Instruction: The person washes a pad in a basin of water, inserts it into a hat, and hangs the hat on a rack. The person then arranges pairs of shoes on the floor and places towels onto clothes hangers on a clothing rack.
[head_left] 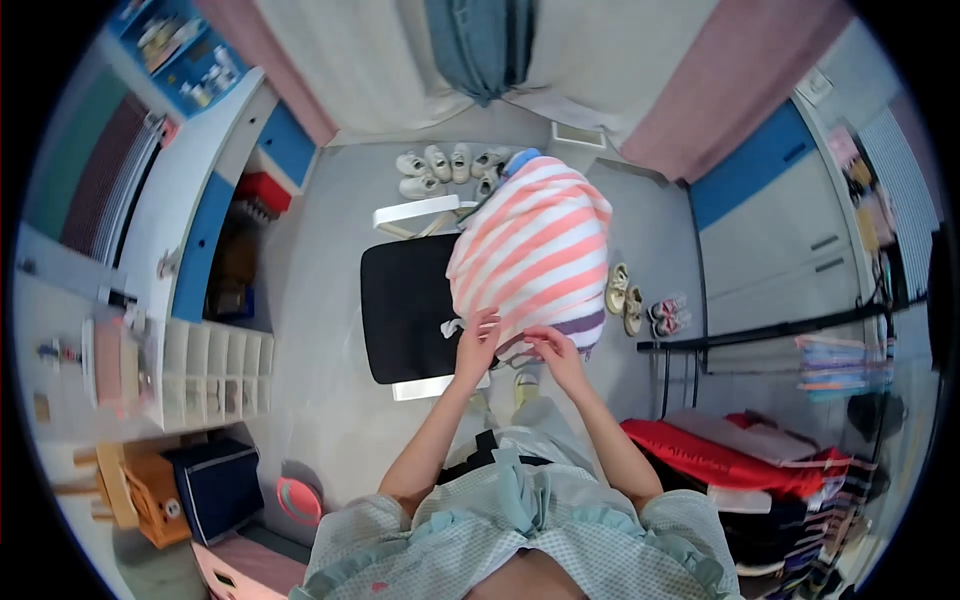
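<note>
A bundle covered in pink-and-white striped cloth (535,245) bulges over the right side of a black chair seat (405,310). Its lower edge shows a purple stripe. My left hand (478,342) is at the bundle's lower left edge, over the seat, with its fingers apart. To the right, my right hand (552,350) lies against the lower edge of the cloth with fingers slightly bent and spread. A small white piece (452,327) rests on the seat beside my left hand. Neither hand visibly grips the cloth.
Several white shoes (437,165) stand behind the chair, with yellowish shoes (622,300) to the right. A clothes rack (770,335) and piled clothes (715,455) are at the right. A white desk (185,200) and a pink basin (299,499) are at the left.
</note>
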